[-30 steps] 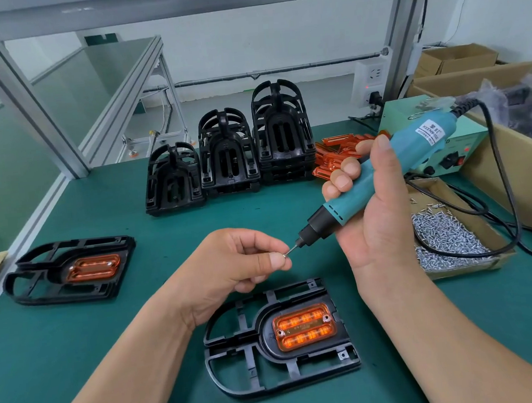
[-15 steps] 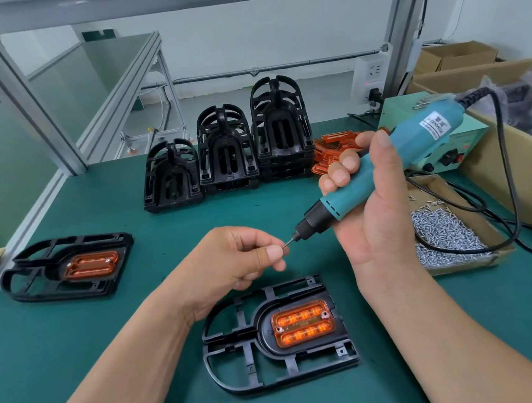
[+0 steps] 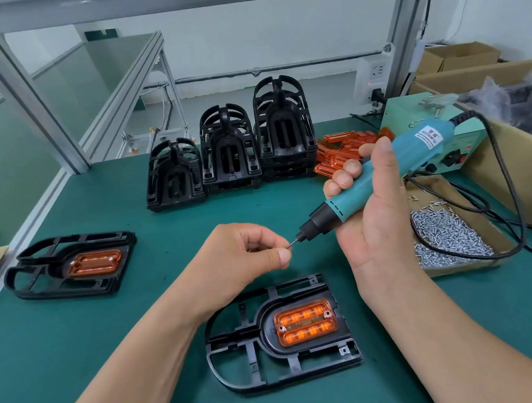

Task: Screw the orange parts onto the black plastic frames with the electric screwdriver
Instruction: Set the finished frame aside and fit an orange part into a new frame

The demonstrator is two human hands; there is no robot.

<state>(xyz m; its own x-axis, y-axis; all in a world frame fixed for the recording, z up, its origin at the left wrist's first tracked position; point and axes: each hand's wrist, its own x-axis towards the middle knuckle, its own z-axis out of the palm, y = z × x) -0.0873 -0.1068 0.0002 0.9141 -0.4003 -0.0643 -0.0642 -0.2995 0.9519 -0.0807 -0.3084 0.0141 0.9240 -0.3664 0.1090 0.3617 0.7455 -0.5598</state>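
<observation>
A black plastic frame (image 3: 241, 359) lies flat on the green mat near me, with an orange part (image 3: 306, 326) seated in its middle. My right hand (image 3: 374, 223) grips the teal electric screwdriver (image 3: 382, 174), held above the mat with its bit pointing down-left. My left hand (image 3: 241, 262) pinches a small screw at the bit tip (image 3: 291, 245); the screw itself is mostly hidden by my fingertips. Both hands hover above and behind the frame.
A second frame with an orange part (image 3: 69, 267) lies at the left. Stacks of black frames (image 3: 230, 152) and loose orange parts (image 3: 341, 155) stand at the back. A cardboard tray of screws (image 3: 443, 236), the screwdriver's cable (image 3: 515, 209) and its green power box (image 3: 412, 115) sit at the right.
My hands have hardly moved; the left fingers stay at the bit tip with the screw. The view has shifted slightly.
</observation>
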